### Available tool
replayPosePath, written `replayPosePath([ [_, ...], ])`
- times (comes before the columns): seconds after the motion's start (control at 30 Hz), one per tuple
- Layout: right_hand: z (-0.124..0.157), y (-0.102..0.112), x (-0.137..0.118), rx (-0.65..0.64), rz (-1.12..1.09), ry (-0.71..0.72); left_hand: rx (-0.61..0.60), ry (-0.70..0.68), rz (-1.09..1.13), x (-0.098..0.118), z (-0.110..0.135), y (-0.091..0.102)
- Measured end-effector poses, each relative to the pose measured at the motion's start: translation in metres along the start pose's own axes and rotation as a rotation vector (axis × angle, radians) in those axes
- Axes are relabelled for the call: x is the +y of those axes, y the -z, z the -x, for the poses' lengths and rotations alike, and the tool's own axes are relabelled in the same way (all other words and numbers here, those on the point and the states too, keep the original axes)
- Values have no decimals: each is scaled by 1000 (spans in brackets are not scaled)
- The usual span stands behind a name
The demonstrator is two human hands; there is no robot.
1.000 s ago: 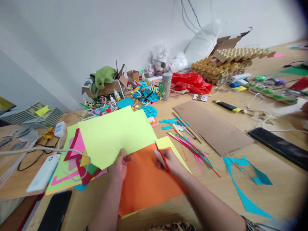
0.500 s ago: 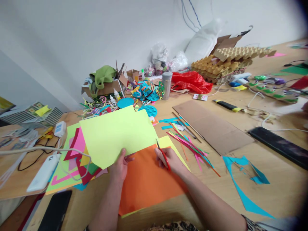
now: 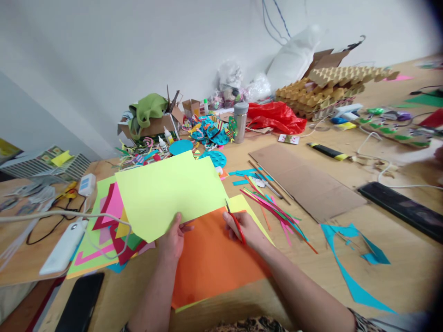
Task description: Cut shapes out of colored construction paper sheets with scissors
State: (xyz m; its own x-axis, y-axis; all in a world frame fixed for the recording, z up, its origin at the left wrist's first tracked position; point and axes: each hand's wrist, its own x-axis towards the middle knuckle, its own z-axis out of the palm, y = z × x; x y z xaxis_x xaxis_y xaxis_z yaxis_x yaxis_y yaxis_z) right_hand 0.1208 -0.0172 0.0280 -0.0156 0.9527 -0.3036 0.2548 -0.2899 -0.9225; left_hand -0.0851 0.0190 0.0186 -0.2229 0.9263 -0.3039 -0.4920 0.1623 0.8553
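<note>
Craft clutter on wooden surface, pale wall behind.
Back: green cloth on cardboard box, steel bottle upright beside red plastic bag, stacked egg trays farther right. Right: flat cardboard sheet, black-and-yellow tool, thin coloured paper strips, blue paper offcut, long black object, type unclear. Left: white device, dark phone nearer front, coloured paper scraps overlapping in a pile.
</note>
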Motion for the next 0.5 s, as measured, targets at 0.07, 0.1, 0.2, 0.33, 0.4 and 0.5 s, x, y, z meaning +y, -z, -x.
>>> replayPosePath([
  [0.07, 0, 0, 0, 4, 1, 6, -2, 6, 5, 0, 0, 0],
  [0.1, 0, 0, 0, 8, 2, 7, -5, 9, 11, 0, 0, 0],
  [0.2, 0, 0, -1, 14, 3, 6, -13, 5, 17, 0, 0, 0],
  [0.33, 1, 0, 0, 14, 0, 10, -20, -26, 11, 0, 0, -2],
  [0.4, 1, 0, 1, 17, -1, 12, -20, -11, 8, 0, 1, -3],
  [0.5, 1, -1, 2, 21, -1, 6, -11, 2, 15, 1, 2, -3],
])
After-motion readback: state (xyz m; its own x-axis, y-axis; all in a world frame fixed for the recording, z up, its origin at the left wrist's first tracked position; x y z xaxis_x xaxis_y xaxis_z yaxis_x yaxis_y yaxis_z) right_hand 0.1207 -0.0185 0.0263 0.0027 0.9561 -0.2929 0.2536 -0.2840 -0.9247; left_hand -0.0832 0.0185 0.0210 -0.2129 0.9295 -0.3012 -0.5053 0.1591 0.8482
